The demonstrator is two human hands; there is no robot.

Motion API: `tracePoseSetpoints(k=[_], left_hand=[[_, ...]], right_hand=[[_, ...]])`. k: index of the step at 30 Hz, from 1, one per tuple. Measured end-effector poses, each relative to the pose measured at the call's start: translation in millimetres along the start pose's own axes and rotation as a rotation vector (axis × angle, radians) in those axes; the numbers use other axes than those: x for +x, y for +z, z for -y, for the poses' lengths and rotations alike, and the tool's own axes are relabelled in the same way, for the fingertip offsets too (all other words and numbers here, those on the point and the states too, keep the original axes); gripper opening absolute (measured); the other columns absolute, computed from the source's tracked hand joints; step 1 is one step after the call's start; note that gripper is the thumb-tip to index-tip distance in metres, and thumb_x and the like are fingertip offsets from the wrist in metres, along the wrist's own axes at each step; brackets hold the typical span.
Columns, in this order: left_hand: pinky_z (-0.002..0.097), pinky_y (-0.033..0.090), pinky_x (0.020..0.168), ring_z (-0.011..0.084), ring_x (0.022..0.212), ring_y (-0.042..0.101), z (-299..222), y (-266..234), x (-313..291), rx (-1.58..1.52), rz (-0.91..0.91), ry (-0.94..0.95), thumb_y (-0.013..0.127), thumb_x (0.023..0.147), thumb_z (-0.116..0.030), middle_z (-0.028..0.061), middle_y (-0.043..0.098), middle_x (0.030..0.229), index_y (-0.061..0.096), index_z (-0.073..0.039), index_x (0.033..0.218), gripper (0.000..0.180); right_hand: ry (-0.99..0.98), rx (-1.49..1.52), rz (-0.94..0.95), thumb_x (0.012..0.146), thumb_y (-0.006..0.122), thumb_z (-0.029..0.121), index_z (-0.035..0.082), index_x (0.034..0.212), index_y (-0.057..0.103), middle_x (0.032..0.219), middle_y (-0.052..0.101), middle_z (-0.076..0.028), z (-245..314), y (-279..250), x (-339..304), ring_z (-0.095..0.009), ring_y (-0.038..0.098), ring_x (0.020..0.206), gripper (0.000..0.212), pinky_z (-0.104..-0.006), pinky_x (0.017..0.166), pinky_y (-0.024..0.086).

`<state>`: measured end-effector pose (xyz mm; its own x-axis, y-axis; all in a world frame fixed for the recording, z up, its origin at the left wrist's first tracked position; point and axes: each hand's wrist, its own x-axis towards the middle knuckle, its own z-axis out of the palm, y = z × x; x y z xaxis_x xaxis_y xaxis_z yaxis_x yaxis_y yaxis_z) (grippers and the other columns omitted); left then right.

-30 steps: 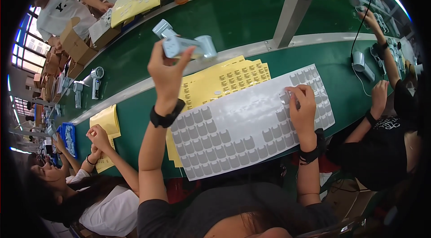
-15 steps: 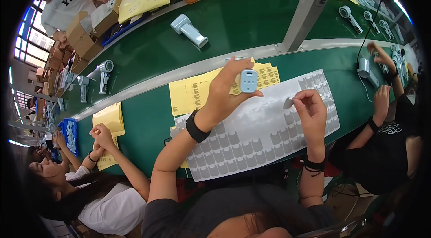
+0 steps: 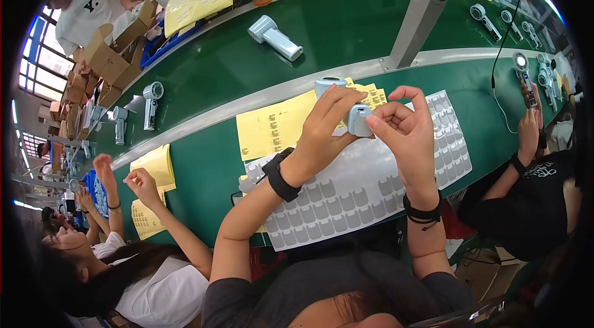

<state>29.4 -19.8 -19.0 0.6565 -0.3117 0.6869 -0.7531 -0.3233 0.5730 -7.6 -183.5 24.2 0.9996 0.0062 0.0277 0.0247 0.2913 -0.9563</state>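
My left hand (image 3: pixel 322 136) is wrapped round a light blue handheld fan (image 3: pixel 360 121), its flat handle end with a small slot turned toward me. Beyond my knuckles shows the round top of the same fan. Against that handle end rests the thumb of my right hand (image 3: pixel 405 130), its other fingers curled. The small grey sticker that this hand pinched a moment before is hidden behind thumb and fingers. Under both hands lies a white sheet (image 3: pixel 365 170) with rows of grey stickers, some peeled off across its middle.
Yellow label sheets (image 3: pixel 266 127) lie beyond the sticker sheet. Another handheld fan (image 3: pixel 275 37) lies on the green bench (image 3: pixel 346 25) past a metal rail. A metal post (image 3: pixel 424 12) rises there. Co-workers sit at both sides; the right one's hands hold a lit fan (image 3: pixel 521 63).
My right hand has moved left with the grey sticker, up to the fan's handle end. My left hand has shifted slightly right and turned the fan. The right co-worker has picked up a fan.
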Motion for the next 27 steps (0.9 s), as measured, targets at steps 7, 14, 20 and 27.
tracePoseSetpoints(k=[7,14,20,27], left_hand=[[0.0449,0.047,0.100,0.0329,0.107,0.063,0.8,1.1,-0.5,0.020,-0.008,0.005,0.084,0.063,-0.003,0.0139,0.064,0.115,0.061,-0.002,0.118,0.059],[0.0442,0.048,0.099,0.0323,0.106,0.064,0.5,2.1,-0.5,0.041,-0.027,0.017,0.084,0.063,-0.003,0.0131,0.065,0.113,0.062,-0.002,0.116,0.058],[0.0435,0.048,0.099,0.0321,0.106,0.064,0.4,2.3,-0.8,0.037,-0.027,0.010,0.085,0.062,-0.003,0.0129,0.066,0.113,0.062,-0.002,0.116,0.058],[0.0440,0.047,0.100,0.0320,0.107,0.064,-0.5,2.7,-0.6,0.027,-0.030,0.005,0.085,0.061,-0.003,0.0132,0.066,0.113,0.062,-0.001,0.115,0.058]], right_hand=[[-0.039,-0.025,-0.014,0.082,0.069,-0.005,0.003,0.111,0.038,0.084,0.065,-0.008,-3.9,1.6,0.7,-0.011,0.062,0.075,0.043,-0.0244,0.071,0.052],[-0.045,-0.072,-0.044,0.082,0.070,-0.005,0.003,0.111,0.037,0.085,0.065,-0.009,-4.4,2.6,0.0,-0.011,0.063,0.076,0.044,-0.0237,0.071,0.053],[-0.060,-0.080,-0.053,0.082,0.071,-0.005,0.004,0.110,0.037,0.085,0.065,-0.010,-5.7,4.0,0.2,-0.011,0.063,0.076,0.044,-0.0238,0.071,0.053],[-0.149,-0.194,-0.094,0.081,0.071,-0.005,0.004,0.109,0.037,0.083,0.065,-0.009,-6.2,9.6,-1.9,-0.010,0.062,0.076,0.045,-0.0227,0.069,0.052]])
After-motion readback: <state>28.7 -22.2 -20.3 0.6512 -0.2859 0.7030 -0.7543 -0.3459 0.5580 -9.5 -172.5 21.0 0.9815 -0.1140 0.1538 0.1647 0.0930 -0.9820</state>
